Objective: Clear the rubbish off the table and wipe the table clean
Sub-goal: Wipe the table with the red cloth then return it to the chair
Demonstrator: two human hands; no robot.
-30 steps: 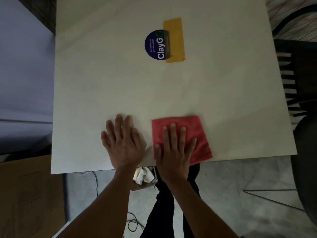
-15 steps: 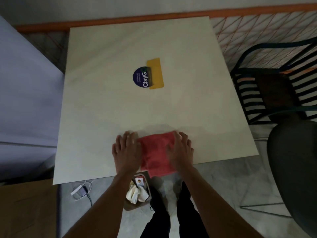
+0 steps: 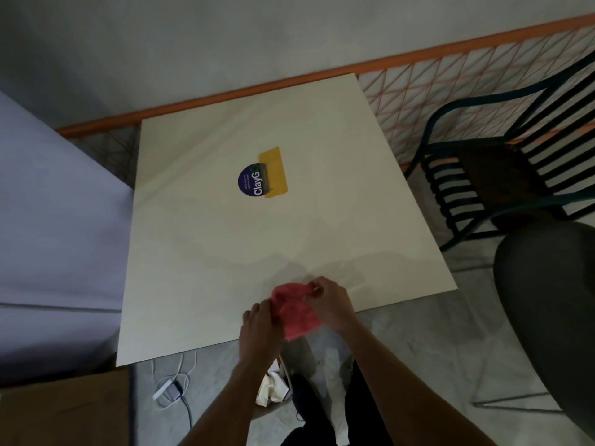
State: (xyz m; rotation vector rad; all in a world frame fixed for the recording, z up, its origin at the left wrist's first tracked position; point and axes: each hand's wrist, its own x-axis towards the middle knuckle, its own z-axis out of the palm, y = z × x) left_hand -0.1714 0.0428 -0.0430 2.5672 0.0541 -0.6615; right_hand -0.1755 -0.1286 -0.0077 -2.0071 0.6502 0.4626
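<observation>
1. Change vs. a sec earlier: the red cloth (image 3: 294, 313) had been spread flat on the table (image 3: 199, 284) under a flat right palm, w/ the left palm flat on the bare top beside it. Half a sec before this moment both hands were closing in on it from either side; at this moment it was bunched up and lifted at the near edge, no longer spread.
2. Left hand (image 3: 260, 328): fingers curled, pinching the cloth's left side.
3. Right hand (image 3: 328, 304): fingers curled round the cloth's upper right end, gripping it.
4. Cloth position: held between the two hands over the table's near edge, lower part hanging just past the edge (can't tell if any of it touched the top).
5. Table top: only a round purple ClayG sticker (image 3: 252, 181) and a yellow tape strip (image 3: 273, 172) overlapping it, both stuck near the centre and well apart from the hands. No loose rubbish showed on the top.
6. Floor below the near edge: crumpled paper in a small bin (image 3: 273, 386) between the arms, near the person's legs.
7. Judgement: rubbish looked already cleared, and gathering the cloth suggested the wiping pass was ending or the cloth was being refolded for another pass. Task seemed close to done.
</observation>
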